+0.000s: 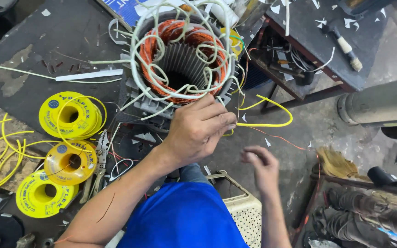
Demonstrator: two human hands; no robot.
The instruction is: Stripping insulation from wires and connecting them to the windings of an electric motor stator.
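— What's on the dark, stained workbench?
— A grey finned motor stator with copper windings, far edge; three yellow wire spools left.
— Hands?
— Left hand pinches sleeving at the stator's near rim; right hand loosely curled, empty.

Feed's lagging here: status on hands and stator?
Left hand gripping wires at motor stator rim. Right hand free, blurred. Yellow wire trailing beside.

three round yellow wire spools with blue-printed labels lie left; a blue printed sheet lies at top.
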